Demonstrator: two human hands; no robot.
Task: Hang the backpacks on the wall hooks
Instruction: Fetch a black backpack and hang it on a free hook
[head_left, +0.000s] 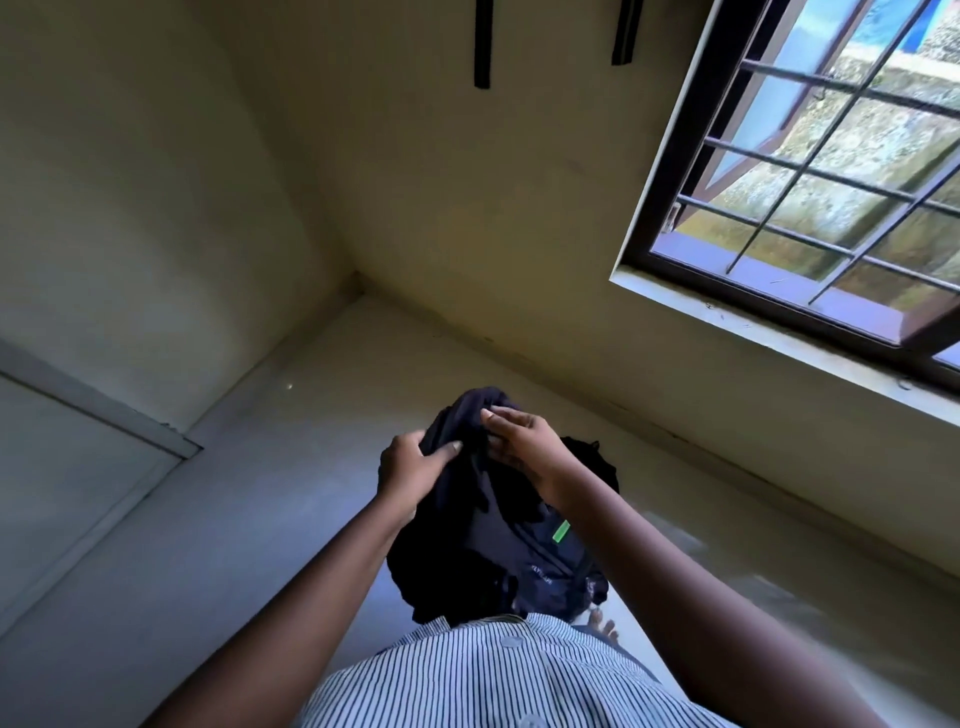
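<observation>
a person in a striped shirt (498, 670) holds a dark backpack (498, 530) in front of the body, above the pale floor (208, 519). the left hand (410, 467) pinches the top of the bag from the left side, with the thumb pressed on the cloth. the right hand (524, 436) grips the top of the bag from the right, fingers (498, 414) closed over the bunched cloth. the bag hangs down from both hands. it has a small green tag (560, 532) on the front. bare toes (605, 629) show just under the bag. two dark straps (483, 44) hang on the wall high up, well away from the bag. a window (810, 171) with bars is on the right.
</observation>
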